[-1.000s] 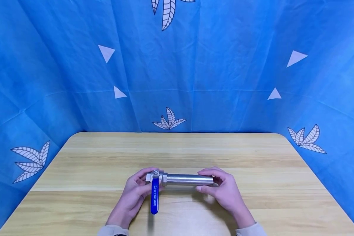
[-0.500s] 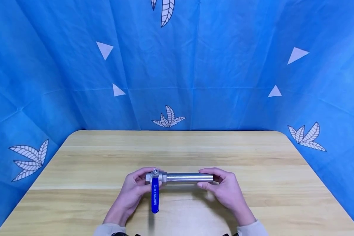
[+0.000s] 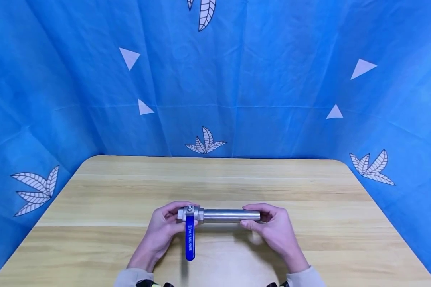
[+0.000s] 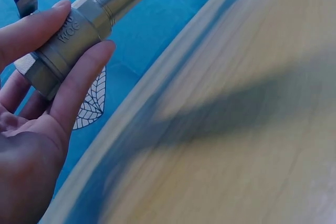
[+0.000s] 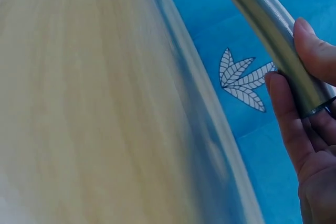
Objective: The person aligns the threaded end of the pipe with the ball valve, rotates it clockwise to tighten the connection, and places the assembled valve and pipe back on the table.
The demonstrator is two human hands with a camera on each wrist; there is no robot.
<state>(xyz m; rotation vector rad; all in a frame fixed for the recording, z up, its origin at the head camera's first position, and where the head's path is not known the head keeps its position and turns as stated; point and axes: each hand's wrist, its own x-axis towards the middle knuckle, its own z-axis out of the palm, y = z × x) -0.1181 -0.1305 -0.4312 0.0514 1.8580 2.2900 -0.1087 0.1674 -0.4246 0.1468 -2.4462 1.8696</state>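
Observation:
A steel ball valve with a long blue lever handle is joined at its right side to a smooth metal pipe. My left hand grips the valve body, thumb and fingers on opposite sides of it; the left wrist view shows raised lettering on the valve body between them. Over at the pipe's right end, my right hand pinches it between thumb and fingers, and the pipe's open end shows in the right wrist view. Valve and pipe lie level, held above the table, with the lever pointing toward me.
The light wooden table spreads beneath both hands, and their shadows fall on it. A blue curtain with white leaf and triangle prints hangs behind and at both sides.
Hands, valve and pipe keep nearly the same place and pose. The head view has shifted slightly.

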